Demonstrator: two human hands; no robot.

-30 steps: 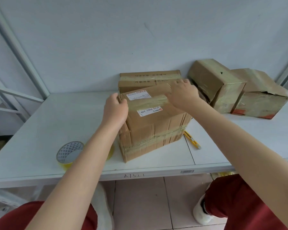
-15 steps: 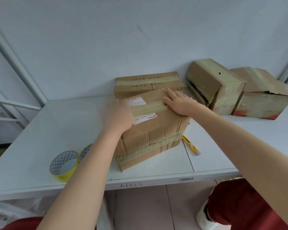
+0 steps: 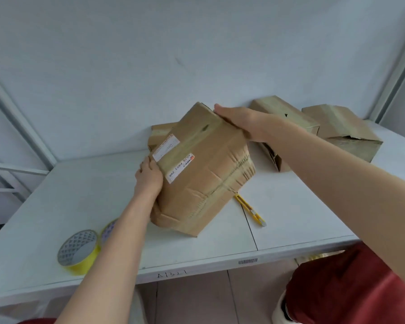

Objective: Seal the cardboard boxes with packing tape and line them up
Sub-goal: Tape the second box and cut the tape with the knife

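Note:
A taped cardboard box (image 3: 204,174) with white labels is tilted up on its near lower corner above the white table (image 3: 63,197). My left hand (image 3: 149,177) grips its left edge beside the labels. My right hand (image 3: 243,122) clasps the far upper edge, fingers stretched along it and thumb on the near face. A yellow packing tape roll (image 3: 78,251) lies at the front left, and a second roll (image 3: 108,229) peeks out from behind my left forearm.
A flat box (image 3: 160,134) lies against the wall behind the held one. Two taped boxes (image 3: 283,118) (image 3: 344,129) sit tilted at the back right. A yellow utility knife (image 3: 250,210) lies right of the held box. Metal frame posts flank the table.
The box has come up off the table and turned, now tilted on a corner. My right hand moved from its top to the far edge; my left hand shifted onto its left edge.

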